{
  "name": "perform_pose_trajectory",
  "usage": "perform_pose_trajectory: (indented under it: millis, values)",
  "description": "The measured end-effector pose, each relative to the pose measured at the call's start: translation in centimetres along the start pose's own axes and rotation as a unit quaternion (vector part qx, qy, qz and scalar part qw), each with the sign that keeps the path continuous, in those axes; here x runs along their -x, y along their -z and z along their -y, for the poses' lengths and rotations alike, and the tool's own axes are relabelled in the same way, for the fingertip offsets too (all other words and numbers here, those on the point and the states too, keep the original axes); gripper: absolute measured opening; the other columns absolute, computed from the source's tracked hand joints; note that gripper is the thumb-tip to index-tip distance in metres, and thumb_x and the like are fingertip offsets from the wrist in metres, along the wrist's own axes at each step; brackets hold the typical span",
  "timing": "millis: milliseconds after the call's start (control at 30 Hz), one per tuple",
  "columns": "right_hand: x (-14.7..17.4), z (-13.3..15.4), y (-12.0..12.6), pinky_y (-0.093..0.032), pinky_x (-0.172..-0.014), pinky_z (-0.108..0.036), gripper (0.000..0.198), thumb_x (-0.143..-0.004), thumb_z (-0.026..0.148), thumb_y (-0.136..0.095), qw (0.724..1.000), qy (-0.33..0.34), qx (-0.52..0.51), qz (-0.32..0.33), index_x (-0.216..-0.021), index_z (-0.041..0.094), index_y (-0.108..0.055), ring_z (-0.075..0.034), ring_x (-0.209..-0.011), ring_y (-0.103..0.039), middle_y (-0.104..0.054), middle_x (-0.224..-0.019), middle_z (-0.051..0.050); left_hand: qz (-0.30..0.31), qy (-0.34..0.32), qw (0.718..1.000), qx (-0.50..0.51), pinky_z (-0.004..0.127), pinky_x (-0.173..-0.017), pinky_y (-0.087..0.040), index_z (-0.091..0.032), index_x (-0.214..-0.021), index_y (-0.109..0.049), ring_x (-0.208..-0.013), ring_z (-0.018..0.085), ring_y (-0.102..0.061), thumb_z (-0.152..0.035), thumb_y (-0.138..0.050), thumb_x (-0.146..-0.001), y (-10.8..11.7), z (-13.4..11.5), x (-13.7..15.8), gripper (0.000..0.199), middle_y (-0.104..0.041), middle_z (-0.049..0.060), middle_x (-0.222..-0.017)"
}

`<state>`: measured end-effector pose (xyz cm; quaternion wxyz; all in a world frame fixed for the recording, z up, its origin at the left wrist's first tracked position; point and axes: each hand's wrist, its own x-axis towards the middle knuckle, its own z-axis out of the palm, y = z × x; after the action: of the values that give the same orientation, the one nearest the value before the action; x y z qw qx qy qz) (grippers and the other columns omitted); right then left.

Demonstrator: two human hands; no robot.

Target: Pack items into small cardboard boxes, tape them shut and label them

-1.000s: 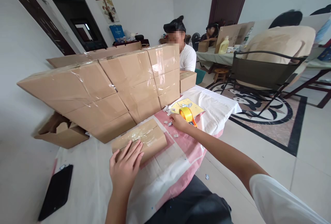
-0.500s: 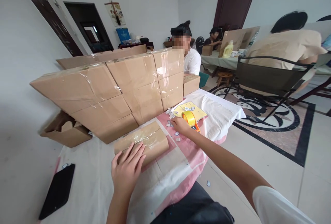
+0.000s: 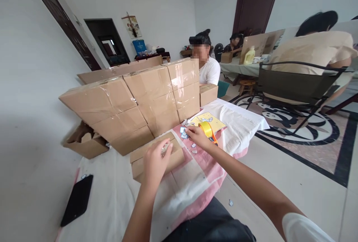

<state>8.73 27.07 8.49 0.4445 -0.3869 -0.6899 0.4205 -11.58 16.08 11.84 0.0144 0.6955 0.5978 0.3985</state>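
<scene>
A small taped cardboard box [image 3: 175, 158] lies on the cloth-covered table in front of me. My left hand [image 3: 156, 163] is over its top, fingers bent and thumb apart; whether it touches the box I cannot tell. My right hand [image 3: 197, 137] reaches past the box, thumb and fingertips pinched at a small pale piece with a blue edge [image 3: 183, 131]. More such scraps, one of them a small pale piece [image 3: 193, 145], lie on the pink cloth. Just beyond my right hand is a yellow tape roll in an orange dispenser [image 3: 208, 130], partly over a yellow printed sheet [image 3: 219, 122].
Stacked taped boxes [image 3: 156, 106] form a wall along the table's far left. An open carton [image 3: 86, 147] stands behind a black tablet-like slab [image 3: 77, 199]. Across the table sits a person in white [image 3: 211, 71]; another sits on a chair [image 3: 299, 83] at right.
My left hand has lifted from lying flat on the small box and shifted right, its fingers now bent. My right hand stays by the scraps. The view has shifted slightly.
</scene>
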Motion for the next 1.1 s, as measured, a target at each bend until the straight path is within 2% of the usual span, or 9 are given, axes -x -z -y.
perform_pose_trajectory:
  millis: [67,167,433,567,767,900,1000,1067,1100]
  values:
    - [0.8,1.1,0.0,-0.032,-0.051,-0.024,0.041,-0.092,0.057,-0.049,1.000,0.010,-0.010,0.010,-0.069,0.022,-0.047,-0.012,-0.054,-0.038,-0.039,-0.059,0.006,0.035,0.060,0.994,0.080,0.039,-0.081,-0.048,-0.029,-0.113,-0.070,-0.095,0.027,-0.072,-0.044,-0.063,-0.090,-0.9,-1.9,-2.3,0.028,-0.079,0.006,-0.102]
    - [2.0,2.6,0.4,-0.033,-0.055,-0.025,0.041,-0.093,0.053,-0.050,0.999,0.028,-0.013,0.008,-0.068,0.022,-0.048,-0.013,-0.058,-0.041,-0.042,-0.061,0.004,0.057,0.099,0.985,0.128,0.037,-0.076,-0.050,-0.029,-0.102,-0.071,-0.085,0.025,-0.072,-0.039,-0.066,-0.086,-2.1,-3.7,-4.3,0.020,-0.079,0.004,-0.093]
    - [3.7,3.2,1.3,-0.034,-0.060,-0.028,0.035,-0.098,0.038,-0.046,0.995,0.080,0.054,-0.026,-0.067,0.023,-0.046,-0.016,-0.061,-0.047,-0.048,-0.062,0.002,0.071,0.097,0.967,0.227,0.029,-0.071,-0.049,-0.025,-0.102,-0.063,-0.072,0.016,-0.065,-0.030,-0.061,-0.086,-3.9,-5.0,-3.7,0.017,-0.073,0.000,-0.082]
    - [3.4,2.6,2.0,-0.036,-0.062,-0.027,0.032,-0.100,0.032,-0.044,0.986,0.096,0.132,-0.023,-0.069,0.023,-0.048,-0.017,-0.063,-0.052,-0.055,-0.065,0.001,0.083,0.097,0.963,0.237,0.027,-0.067,-0.045,-0.027,-0.103,-0.062,-0.065,0.014,-0.058,-0.026,-0.061,-0.085,-4.2,-5.1,-3.4,0.018,-0.063,-0.005,-0.070]
    - [2.3,2.5,5.2,-0.043,-0.068,-0.027,0.032,-0.102,0.026,-0.032,0.958,0.026,0.275,-0.079,-0.079,0.021,-0.054,-0.020,-0.072,-0.060,-0.064,-0.075,-0.004,0.004,0.165,0.949,0.270,0.026,-0.064,-0.042,-0.026,-0.104,-0.059,-0.064,0.012,-0.053,-0.034,-0.066,-0.086,-2.9,-2.6,-2.3,0.022,-0.061,-0.005,-0.071]
    - [1.1,2.2,3.7,-0.046,-0.075,-0.028,0.028,-0.099,0.013,-0.037,0.940,-0.002,0.339,-0.036,-0.107,0.017,-0.063,-0.022,-0.084,-0.068,-0.073,-0.091,-0.010,-0.017,0.220,0.910,0.351,0.024,-0.055,-0.040,-0.026,-0.108,-0.055,-0.059,0.009,-0.049,-0.043,-0.076,-0.079,-2.0,-1.3,-1.4,0.039,-0.067,-0.003,-0.082]
    - [-1.1,1.4,1.2,-0.049,-0.077,-0.032,0.037,-0.092,0.001,-0.040,0.922,-0.033,0.387,0.000,-0.119,0.013,-0.062,-0.026,-0.091,-0.071,-0.074,-0.100,-0.017,0.001,0.238,0.874,0.424,0.022,-0.046,-0.032,-0.025,-0.101,-0.059,-0.051,0.006,-0.039,-0.049,-0.073,-0.081,-1.6,-1.5,-0.8,0.035,-0.061,-0.003,-0.078]
    - [-2.8,0.7,0.0,-0.050,-0.079,-0.034,0.036,-0.088,-0.004,-0.043,0.910,-0.055,0.411,0.022,-0.112,0.009,-0.066,-0.028,-0.094,-0.072,-0.072,-0.104,-0.021,0.009,0.247,0.813,0.528,0.018,-0.043,-0.028,-0.024,-0.098,-0.061,-0.047,0.004,-0.029,-0.046,-0.070,-0.084,-1.3,-1.9,-0.1,0.027,-0.054,-0.005,-0.073]
    - [-3.6,0.3,-0.4,-0.051,-0.081,-0.034,0.034,-0.087,-0.005,-0.045,0.906,-0.064,0.418,0.031,-0.109,0.008,-0.067,-0.029,-0.097,-0.072,-0.071,-0.109,-0.023,0.010,0.250,0.761,0.599,0.016,-0.042,-0.028,-0.023,-0.098,-0.062,-0.047,0.003,-0.027,-0.041,-0.071,-0.085,-1.1,-2.2,0.2,0.024,-0.052,-0.006,-0.072]
